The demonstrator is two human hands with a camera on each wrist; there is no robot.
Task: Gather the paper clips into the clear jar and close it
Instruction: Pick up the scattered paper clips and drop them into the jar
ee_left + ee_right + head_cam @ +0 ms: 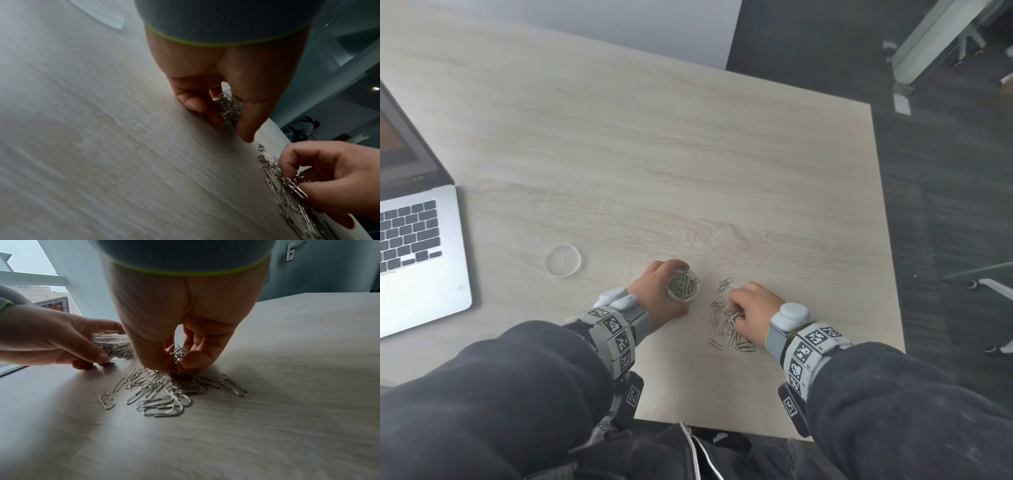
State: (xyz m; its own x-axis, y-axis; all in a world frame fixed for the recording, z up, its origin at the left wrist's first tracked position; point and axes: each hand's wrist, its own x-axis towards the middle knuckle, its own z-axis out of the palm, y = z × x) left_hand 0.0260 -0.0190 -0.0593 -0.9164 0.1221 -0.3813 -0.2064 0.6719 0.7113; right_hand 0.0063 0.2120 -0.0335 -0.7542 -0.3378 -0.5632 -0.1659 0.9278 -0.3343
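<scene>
Small clear round plastic jar (683,287), part-filled: left hand (661,297) grips it steady. Loose silver wire paper clips (156,391): right hand (751,302) pinches a bunch for transfer.

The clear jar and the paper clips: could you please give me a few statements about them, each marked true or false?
1. The left hand grips the clear jar. True.
2. The lid is on the jar. False: it lies on the table, left of the jar.
3. The right hand pinches paper clips from the pile. True.
4. The jar is empty. False: it already holds clips.
</scene>
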